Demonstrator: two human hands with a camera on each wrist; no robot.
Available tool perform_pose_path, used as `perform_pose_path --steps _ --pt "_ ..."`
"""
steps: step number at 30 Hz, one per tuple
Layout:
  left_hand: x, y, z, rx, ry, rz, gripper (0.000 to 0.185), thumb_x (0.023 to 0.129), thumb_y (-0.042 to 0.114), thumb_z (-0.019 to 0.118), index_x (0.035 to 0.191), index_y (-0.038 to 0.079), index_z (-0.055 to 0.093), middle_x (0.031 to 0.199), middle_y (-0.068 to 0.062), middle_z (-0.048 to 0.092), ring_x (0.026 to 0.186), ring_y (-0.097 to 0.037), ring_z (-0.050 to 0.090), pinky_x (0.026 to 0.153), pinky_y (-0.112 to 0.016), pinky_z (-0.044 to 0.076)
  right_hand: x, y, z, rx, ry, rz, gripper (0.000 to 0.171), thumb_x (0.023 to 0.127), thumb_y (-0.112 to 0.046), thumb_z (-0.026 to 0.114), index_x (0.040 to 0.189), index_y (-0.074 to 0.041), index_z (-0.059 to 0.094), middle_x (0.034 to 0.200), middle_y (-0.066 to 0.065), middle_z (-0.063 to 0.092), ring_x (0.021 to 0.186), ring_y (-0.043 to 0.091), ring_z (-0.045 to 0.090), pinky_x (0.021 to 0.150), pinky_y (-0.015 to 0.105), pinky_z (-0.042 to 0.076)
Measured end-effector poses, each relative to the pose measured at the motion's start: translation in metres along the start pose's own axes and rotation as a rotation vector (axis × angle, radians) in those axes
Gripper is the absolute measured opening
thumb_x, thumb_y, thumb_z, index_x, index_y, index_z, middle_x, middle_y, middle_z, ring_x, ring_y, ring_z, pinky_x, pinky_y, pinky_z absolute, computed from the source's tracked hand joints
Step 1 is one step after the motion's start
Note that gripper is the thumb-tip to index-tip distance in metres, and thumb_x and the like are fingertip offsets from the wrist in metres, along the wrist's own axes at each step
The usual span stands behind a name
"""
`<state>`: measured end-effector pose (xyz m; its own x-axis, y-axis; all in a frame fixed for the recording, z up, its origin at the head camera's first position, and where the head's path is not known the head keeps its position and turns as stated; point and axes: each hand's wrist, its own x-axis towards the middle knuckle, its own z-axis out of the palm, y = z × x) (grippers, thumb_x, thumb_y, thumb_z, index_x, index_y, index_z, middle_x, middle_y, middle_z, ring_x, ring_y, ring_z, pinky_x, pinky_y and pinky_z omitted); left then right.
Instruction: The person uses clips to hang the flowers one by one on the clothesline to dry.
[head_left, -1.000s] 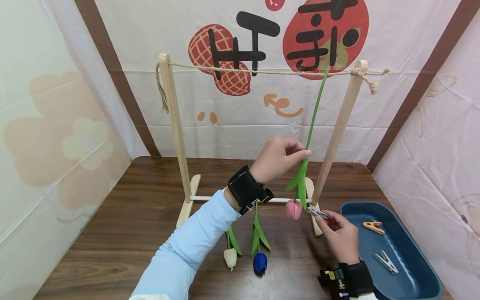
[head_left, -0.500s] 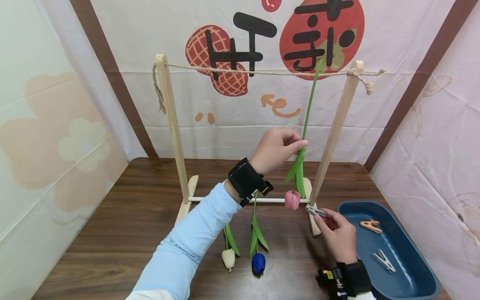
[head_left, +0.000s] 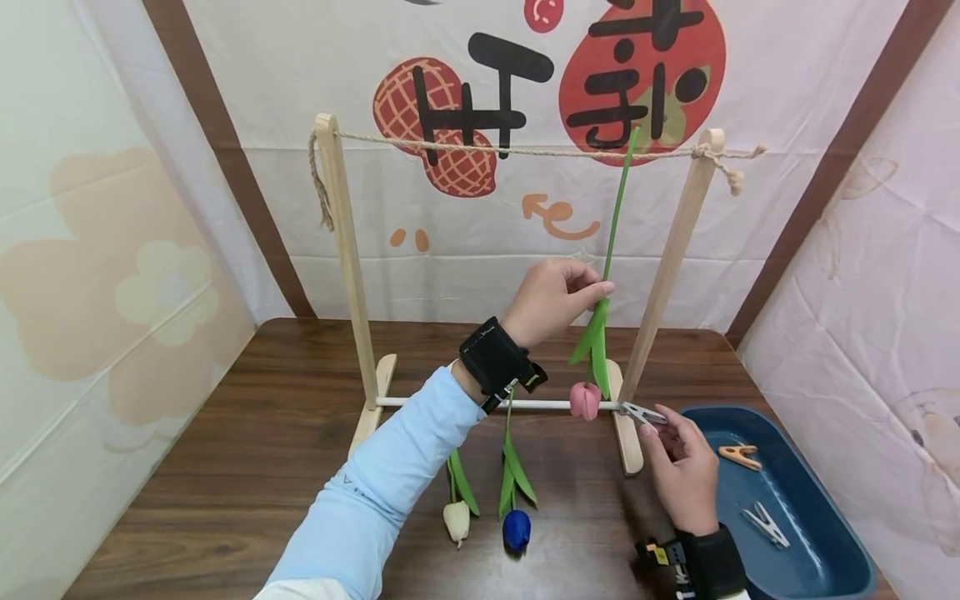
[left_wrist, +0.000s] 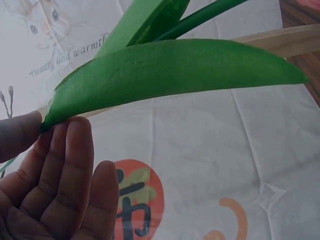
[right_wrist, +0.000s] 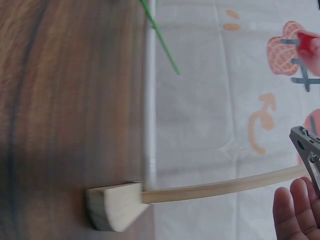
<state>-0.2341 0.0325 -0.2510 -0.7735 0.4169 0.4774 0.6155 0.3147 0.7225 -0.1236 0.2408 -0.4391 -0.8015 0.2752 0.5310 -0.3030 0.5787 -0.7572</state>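
In the head view my left hand [head_left: 553, 302] pinches the green stem of a pink tulip [head_left: 585, 401], which hangs bloom down. Its stem end rises just past the twine [head_left: 480, 149] strung between two wooden posts, overlapping it there. The left wrist view shows thumb and fingertips at the base of a long green leaf [left_wrist: 170, 70]. Lower right, beside the bloom, my right hand [head_left: 684, 475] holds a grey clothespin [head_left: 643, 413] between thumb and fingers. That clothespin is partly cut off at the right wrist view's edge.
A white tulip [head_left: 456, 522] and a blue tulip [head_left: 517, 531] lie on the wooden table [head_left: 187, 467], stems partly behind my left arm. The blue tray [head_left: 832, 517] at right contains an orange clothespin [head_left: 740, 457] and a pale clothespin [head_left: 766, 526]. A white rod [head_left: 547, 405] joins the stand's feet.
The left hand has lifted the pink tulip slightly, so its stem end now stands above the twine. My right hand has shifted a little right and up, turning the clothespin.
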Motion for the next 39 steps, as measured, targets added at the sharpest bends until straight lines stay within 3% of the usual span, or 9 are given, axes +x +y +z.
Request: perform_pose_path --steps 7,15,25,34,39 --pt "0.002 -0.004 0.003 -0.007 0.004 0.03 0.018 0.094 0.021 0.068 0.084 0.007 0.073 0.07 0.0 0.064 0.065 -0.011 0.058 0.064 -0.023 0.043 0.002 -0.023 -0.013 0.024 0.068 -0.085 0.034 0.088 0.001 0.07 0.121 0.003 0.063 0.1 0.013 0.063 0.087 -0.003 0.057 0.076 0.007 0.044" --pt "0.001 -0.008 0.002 -0.015 0.011 0.021 0.018 0.093 0.021 0.069 0.084 0.007 0.073 0.071 -0.003 0.065 0.065 -0.012 0.058 0.064 -0.024 0.043 0.007 -0.051 -0.033 0.103 0.095 -0.217 0.04 0.08 0.015 0.071 0.118 0.007 0.063 0.097 0.016 0.063 0.089 0.001 0.06 0.078 0.012 0.046" --pt "0.003 -0.011 0.002 -0.018 0.012 0.009 0.018 0.093 0.022 0.069 0.084 0.007 0.072 0.072 -0.007 0.066 0.065 -0.012 0.058 0.064 -0.024 0.043 0.027 -0.074 -0.053 0.209 0.141 -0.333 0.04 0.075 0.02 0.071 0.114 0.014 0.062 0.099 0.012 0.066 0.087 0.009 0.065 0.077 0.015 0.049" --pt "0.003 -0.012 0.003 -0.012 0.013 0.009 0.017 0.094 0.021 0.068 0.085 0.007 0.073 0.07 0.0 0.064 0.065 -0.012 0.058 0.063 -0.023 0.044 0.052 -0.101 -0.072 0.198 0.137 -0.444 0.032 0.079 0.013 0.072 0.11 0.017 0.063 0.097 0.012 0.066 0.08 0.008 0.062 0.074 0.013 0.049" --pt "0.004 -0.013 0.002 -0.015 0.02 -0.001 0.018 0.093 0.022 0.068 0.084 0.007 0.073 0.07 0.0 0.064 0.065 -0.012 0.058 0.062 -0.024 0.043 0.067 -0.118 -0.082 0.151 0.139 -0.51 0.034 0.082 0.001 0.076 0.11 0.017 0.064 0.1 0.009 0.066 0.084 0.008 0.062 0.08 0.014 0.048"
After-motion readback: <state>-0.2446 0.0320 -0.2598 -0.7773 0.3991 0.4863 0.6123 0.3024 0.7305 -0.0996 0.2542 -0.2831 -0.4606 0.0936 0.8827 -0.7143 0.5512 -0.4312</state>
